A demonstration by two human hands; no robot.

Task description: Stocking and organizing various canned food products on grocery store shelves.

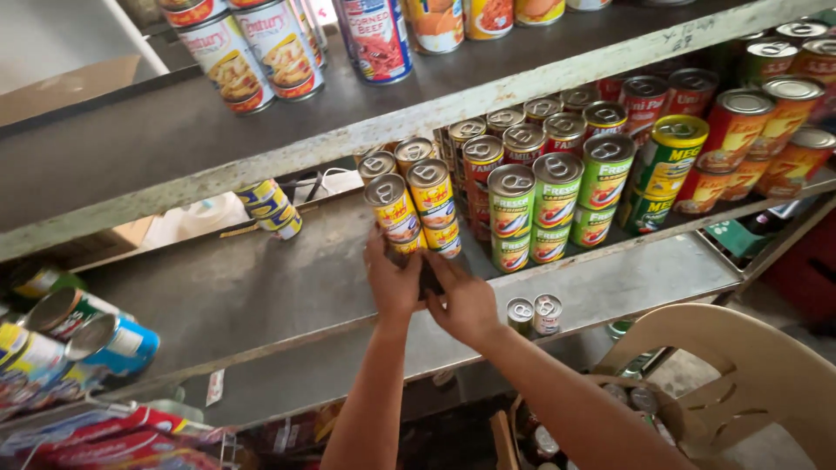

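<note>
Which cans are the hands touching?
The yellow stacked tin cans: left hand and right hand meet at their base; the green-labelled cans stand untouched beside them.

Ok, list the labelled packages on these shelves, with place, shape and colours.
Yellow cans: stacked, middle shelf, above both hands; left hand, right hand.
Green cans: stacked right of them.
Red-orange cans: far right.
White-and-red cans: top shelf.
Blue can: lying, lower left.
</note>
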